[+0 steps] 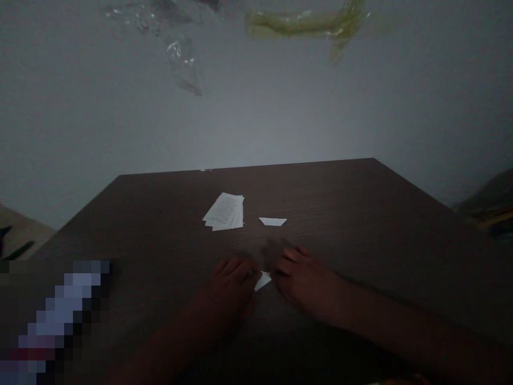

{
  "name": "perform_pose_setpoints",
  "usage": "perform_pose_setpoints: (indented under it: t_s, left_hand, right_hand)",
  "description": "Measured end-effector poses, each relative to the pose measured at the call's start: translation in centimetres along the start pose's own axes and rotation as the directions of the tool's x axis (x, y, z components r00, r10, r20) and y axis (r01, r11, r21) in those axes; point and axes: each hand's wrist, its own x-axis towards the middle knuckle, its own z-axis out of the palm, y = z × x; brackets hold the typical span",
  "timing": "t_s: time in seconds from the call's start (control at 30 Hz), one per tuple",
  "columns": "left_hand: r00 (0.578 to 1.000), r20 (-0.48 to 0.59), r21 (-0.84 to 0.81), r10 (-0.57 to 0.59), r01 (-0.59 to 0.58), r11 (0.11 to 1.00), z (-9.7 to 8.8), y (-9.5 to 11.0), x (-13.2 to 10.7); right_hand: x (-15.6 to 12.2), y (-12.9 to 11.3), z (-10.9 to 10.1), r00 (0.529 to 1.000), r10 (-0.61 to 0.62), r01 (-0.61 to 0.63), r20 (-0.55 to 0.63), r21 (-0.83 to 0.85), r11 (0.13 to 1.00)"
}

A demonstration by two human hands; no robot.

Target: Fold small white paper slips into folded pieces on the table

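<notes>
Between my hands, low over the table, is a small white piece of paper (263, 280) with a slanted edge, seemingly folded. My left hand (237, 280) is closed on its left side, fingers curled and thumb side against the paper. At the paper's right tip, my right hand (298, 279) is closed too, its fingers bent and pinched on it; the exact grip is hidden in the dim light. Just beyond the hands lies a small folded paper (273, 221) shaped like a trapezoid. Left of that is a loose stack of printed paper sheets (225, 211).
The brown table (320, 203) reaches back to a pale wall (272, 117) with clear and yellow tape (296, 24) on it. A blurred-out bright object (60, 315) lies at the left. Dark items (497, 214) stand past the right edge.
</notes>
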Motion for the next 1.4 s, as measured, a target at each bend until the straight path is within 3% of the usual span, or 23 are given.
perform_pose_setpoints:
  t_s: [0.13,0.23,0.43,0.73,0.9,1.13,1.4]
  left_hand:
    - [0.997,-0.062,-0.034,-0.041,0.039,0.999,2.2,-0.3,0.2]
    - [0.997,-0.068,-0.113,-0.026,0.018,0.993,2.7,-0.8,0.3]
    - [0.995,-0.076,-0.262,-0.062,0.04,0.964,2.1,-0.9,0.5]
    - [0.996,-0.078,-0.283,-0.052,0.028,0.959,2.3,-1.3,0.7]
    - [0.999,-0.036,-0.21,0.016,-0.023,0.977,1.5,-1.5,0.6]
    - [0.995,0.033,-0.182,0.094,-0.087,0.979,-0.6,-0.8,0.0]
    - [0.989,0.026,-0.167,0.146,-0.14,0.976,-0.1,-1.3,0.0]
  right_hand:
    - [0.2,0.2,-0.1,0.998,-0.05,0.046,0.048,0.07,0.996]
    - [0.4,0.8,-0.1,0.999,-0.02,0.01,0.048,0.205,0.979]
    - [0.2,1.1,0.6,0.998,0.068,-0.064,0.002,0.382,0.922]
    - [0.1,1.2,0.6,0.996,-0.093,0.092,-0.004,0.198,0.976]
    - [0.1,1.4,0.1,0.994,-0.11,0.114,-0.028,0.28,0.953]
    - [0.8,1.7,0.4,1.0,0.003,0.009,-0.022,0.534,0.845]
    - [1.1,1.0,1.0,0.996,0.09,-0.067,-0.019,0.52,0.851]
